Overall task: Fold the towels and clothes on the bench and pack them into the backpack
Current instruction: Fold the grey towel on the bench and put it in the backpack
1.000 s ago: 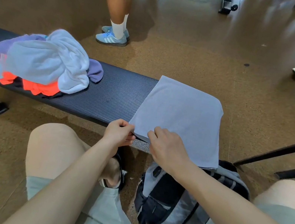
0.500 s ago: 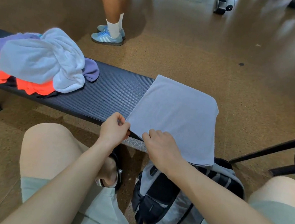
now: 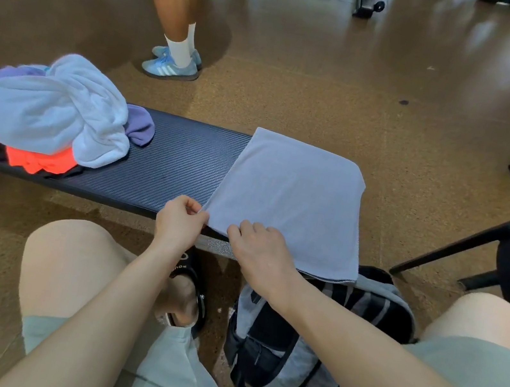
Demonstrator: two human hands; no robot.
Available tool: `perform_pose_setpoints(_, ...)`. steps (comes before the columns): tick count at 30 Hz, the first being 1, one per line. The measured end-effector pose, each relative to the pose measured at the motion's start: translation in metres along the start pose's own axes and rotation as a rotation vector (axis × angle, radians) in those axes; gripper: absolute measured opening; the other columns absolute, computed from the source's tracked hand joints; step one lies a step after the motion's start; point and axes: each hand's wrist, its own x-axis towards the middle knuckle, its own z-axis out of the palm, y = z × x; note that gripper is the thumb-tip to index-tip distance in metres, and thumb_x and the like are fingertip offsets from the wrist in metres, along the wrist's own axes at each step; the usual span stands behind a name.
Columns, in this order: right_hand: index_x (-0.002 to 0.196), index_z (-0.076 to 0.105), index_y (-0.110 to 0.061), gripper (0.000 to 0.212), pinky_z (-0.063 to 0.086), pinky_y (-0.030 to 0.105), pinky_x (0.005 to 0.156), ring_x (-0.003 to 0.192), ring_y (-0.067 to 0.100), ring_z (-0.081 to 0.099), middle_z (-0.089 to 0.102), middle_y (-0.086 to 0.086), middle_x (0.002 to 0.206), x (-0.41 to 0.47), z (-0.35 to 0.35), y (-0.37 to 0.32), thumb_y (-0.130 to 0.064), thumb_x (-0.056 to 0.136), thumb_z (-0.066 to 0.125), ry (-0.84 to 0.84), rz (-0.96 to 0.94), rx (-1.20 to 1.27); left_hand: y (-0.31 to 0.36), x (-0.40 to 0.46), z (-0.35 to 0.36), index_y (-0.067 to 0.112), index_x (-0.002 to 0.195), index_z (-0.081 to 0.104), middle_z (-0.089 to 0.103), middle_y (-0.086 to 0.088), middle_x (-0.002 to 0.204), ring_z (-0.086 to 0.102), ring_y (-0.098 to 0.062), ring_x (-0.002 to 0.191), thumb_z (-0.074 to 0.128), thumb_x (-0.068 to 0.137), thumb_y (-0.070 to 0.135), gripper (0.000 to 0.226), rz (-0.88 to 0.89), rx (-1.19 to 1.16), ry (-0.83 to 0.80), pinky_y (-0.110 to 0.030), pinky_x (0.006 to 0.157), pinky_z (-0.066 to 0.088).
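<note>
Grey towel, head view: it lies flat and already folded on the right end of the bench, its long axis running from the near edge toward the far edge, its near right corner overhanging the bench above the backpack.

Your left hand pinches the near left corner of the towel between thumb and curled fingers. Your right hand rests just beside it on the near edge, fingers bent onto the cloth; whether it pinches or only presses, the view does not show. Both hands sit at the near left corner, so nearly all of the towel lies far and to the right of the grip.

The likely next fold would carry this near edge away from you along the long axis, or the left edge across to the right; the left hand, holding the corner, is placed to lead it.

The backpack stands on the floor between your knees, directly below the towel's overhang. Unfolded clothes are heaped at the bench's left end, well apart from the towel.
</note>
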Motion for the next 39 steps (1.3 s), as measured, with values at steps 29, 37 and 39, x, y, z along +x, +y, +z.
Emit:
perform_pose_setpoints(29, 0.118, 0.055, -0.013, 0.024, 0.046, 0.035, 0.076, 0.09, 0.022, 0.057, 0.06, 0.004, 0.102, -0.037, -0.005, 0.199, -0.017, 0.094, 0.057, 0.189, 0.887, 0.977, 0.047, -0.072, 0.059, 0.014, 0.105, 0.056, 0.052, -0.005, 0.099, 0.055, -0.029, 0.085, 0.068, 0.088, 0.034, 0.029, 1.031, 0.606, -0.081, -0.04, 0.065, 0.045)
perform_pose_setpoints(37, 0.123, 0.053, -0.016, 0.042, 0.058, 0.036, 0.083, 0.085, 0.022, 0.062, 0.063, 0.01, 0.102, -0.014, 0.051, 0.243, -0.041, 0.091, 0.062, -0.054, 1.325, 1.669, 0.067, -0.125, 0.169, 0.016, 0.094, 0.059, 0.057, -0.003, 0.082, 0.056, -0.023, 0.07, 0.083, 0.066, 0.035, 0.041, 1.19, 0.926, -0.277, -0.031, 0.056, 0.031)
perform_pose_setpoints(39, 0.131, 0.054, -0.014, 0.055, 0.058, 0.04, 0.091, 0.095, 0.024, 0.068, 0.069, 0.009, 0.109, -0.005, 0.063, 0.242, -0.041, 0.084, 0.064, -0.025, 1.334, 1.745, 0.069, -0.119, 0.175, 0.017, 0.093, 0.059, 0.056, -0.002, 0.078, 0.055, -0.021, 0.066, 0.084, 0.063, 0.026, 0.04, 1.155, 0.957, -0.261, -0.03, 0.053, 0.028)
